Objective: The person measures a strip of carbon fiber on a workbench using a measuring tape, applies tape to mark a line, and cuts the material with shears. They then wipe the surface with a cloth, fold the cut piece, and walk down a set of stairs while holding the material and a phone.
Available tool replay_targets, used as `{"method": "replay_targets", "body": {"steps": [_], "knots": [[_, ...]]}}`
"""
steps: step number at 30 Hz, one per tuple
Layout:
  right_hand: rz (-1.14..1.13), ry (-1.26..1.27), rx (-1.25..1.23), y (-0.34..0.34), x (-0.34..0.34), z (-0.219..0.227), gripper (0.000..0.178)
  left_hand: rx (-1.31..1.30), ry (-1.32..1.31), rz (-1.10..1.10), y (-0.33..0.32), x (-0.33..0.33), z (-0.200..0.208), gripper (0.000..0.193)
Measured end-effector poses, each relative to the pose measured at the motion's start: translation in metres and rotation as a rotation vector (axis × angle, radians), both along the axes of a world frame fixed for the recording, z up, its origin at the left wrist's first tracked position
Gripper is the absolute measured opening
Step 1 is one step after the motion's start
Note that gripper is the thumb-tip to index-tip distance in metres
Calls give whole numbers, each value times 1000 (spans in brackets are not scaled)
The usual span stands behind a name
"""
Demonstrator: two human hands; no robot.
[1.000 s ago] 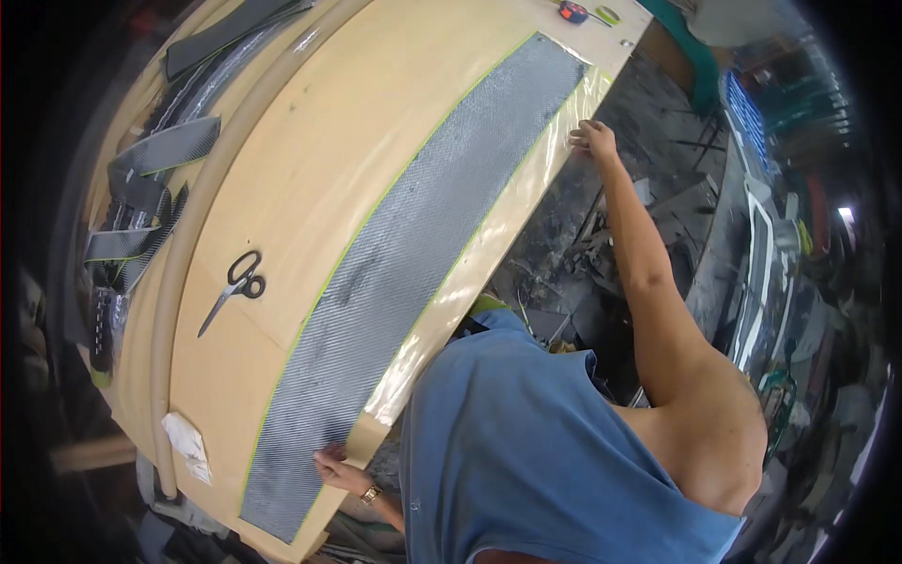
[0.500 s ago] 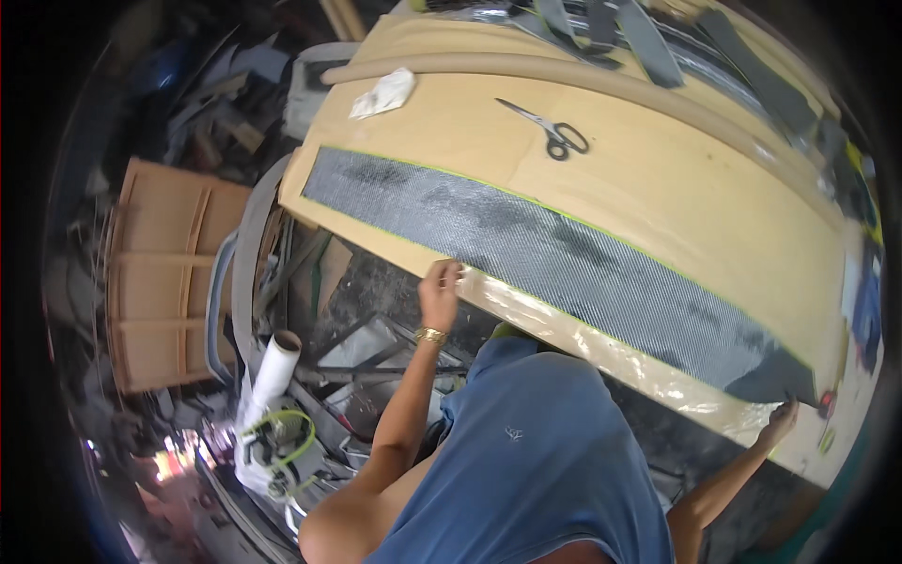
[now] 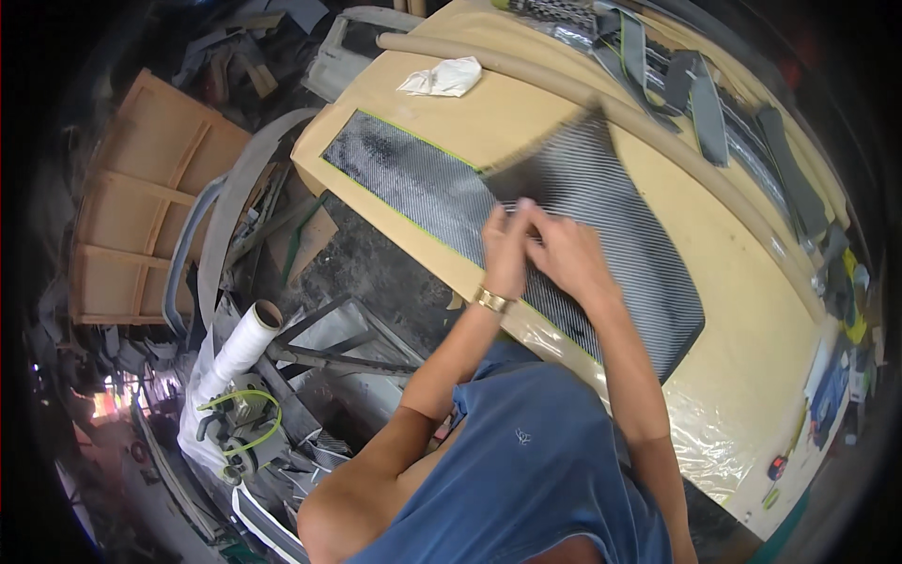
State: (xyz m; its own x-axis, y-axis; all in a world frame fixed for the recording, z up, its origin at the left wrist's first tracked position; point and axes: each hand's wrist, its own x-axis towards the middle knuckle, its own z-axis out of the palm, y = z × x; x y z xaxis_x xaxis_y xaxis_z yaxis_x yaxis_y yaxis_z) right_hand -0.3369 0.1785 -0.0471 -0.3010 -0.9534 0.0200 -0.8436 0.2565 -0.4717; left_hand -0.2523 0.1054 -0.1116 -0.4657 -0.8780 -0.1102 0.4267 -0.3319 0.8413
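Observation:
A long strip of dark woven carbon-fibre cloth point(image 3: 399, 164) with yellow-green edging lies slantwise on the table. Its right part is lifted and folded over in a loose flap point(image 3: 620, 207), whose far corner is blurred. At the middle of the strip's near side, my left hand point(image 3: 505, 254) and my right hand point(image 3: 568, 254) meet, closed, with fingertips gathered at the cloth. Their fingers overlap and are partly smeared, so the exact hold is hard to see. Clear plastic film point(image 3: 700, 442) shows along the table's near side.
A long cardboard tube point(image 3: 526, 70) and a crumpled white cloth point(image 3: 442, 77) lie on the far side of the tan-covered table point(image 3: 742, 376). Dark offcuts point(image 3: 709, 113) sit at the far right, a tape measure point(image 3: 777, 467) at the right end. A white film roll point(image 3: 242, 340) stands left.
My right hand has moved from the strip's right end to beside my left hand, and the cloth's right part has come up and folded leftward. The scissors are no longer visible.

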Motion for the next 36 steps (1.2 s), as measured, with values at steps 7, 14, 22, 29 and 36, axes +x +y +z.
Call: {"method": "replay_targets", "body": {"steps": [7, 14, 22, 29, 36], "knots": [[-363, -317, -84, 46, 24, -33, 24, -30, -152, 544, -252, 130, -91, 34], [-986, -645, 92, 153, 16, -132, 45, -288, -918, 628, -428, 224, -150, 39], [-970, -900, 20, 90, 10, -176, 62, -390, -1386, 683, -456, 263, -197, 40], [-940, -1022, -198, 109, 2, -200, 43, -355, -1172, 686, -395, 215, -202, 42], [-1023, -1138, -293, 189, -40, -117, 30, -445, -757, 689, -268, 181, -137, 40]]}}
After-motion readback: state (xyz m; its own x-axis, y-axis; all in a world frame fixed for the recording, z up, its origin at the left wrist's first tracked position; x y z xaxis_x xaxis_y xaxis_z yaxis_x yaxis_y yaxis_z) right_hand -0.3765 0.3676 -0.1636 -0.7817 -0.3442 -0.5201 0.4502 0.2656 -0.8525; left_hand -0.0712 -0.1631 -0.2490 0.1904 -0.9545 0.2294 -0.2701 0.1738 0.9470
